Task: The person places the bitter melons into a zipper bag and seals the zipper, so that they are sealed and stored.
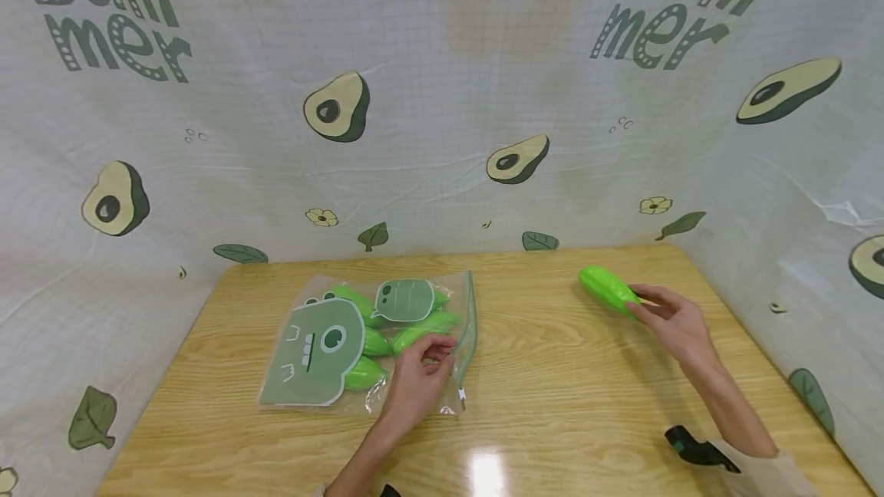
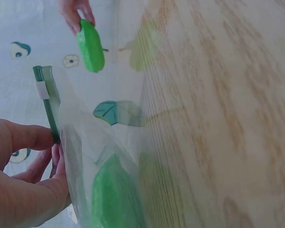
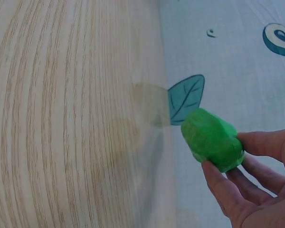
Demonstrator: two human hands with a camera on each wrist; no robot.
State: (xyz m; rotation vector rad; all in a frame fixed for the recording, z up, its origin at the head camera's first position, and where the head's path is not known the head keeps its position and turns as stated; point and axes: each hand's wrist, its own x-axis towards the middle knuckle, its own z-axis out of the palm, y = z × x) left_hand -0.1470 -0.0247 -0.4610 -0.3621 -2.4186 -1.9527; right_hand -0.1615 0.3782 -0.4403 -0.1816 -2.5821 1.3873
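Note:
On the right, my right hand (image 1: 680, 328) holds a bright green toy cucumber (image 1: 606, 288) by its near end, above the table. The right wrist view shows the thumb and fingers pinching that end of the cucumber (image 3: 211, 137). My left hand (image 1: 417, 382) is at the open side of a clear zip bag (image 1: 293, 366) printed with green cartoon monsters. In the left wrist view, the thumb and fingers pinch the bag's edge by the green zip strip (image 2: 48, 111), below its white slider (image 2: 42, 90). Several similar green cucumbers (image 1: 362, 374) lie inside the bag, partly hidden by the print.
The wooden table (image 1: 539, 374) has a pale cloth (image 1: 428, 175) with avocado and leaf prints hanging behind it and along both sides. The bag lies left of the middle, its zip side facing right. A black wrist strap (image 1: 697, 451) sits on the right forearm.

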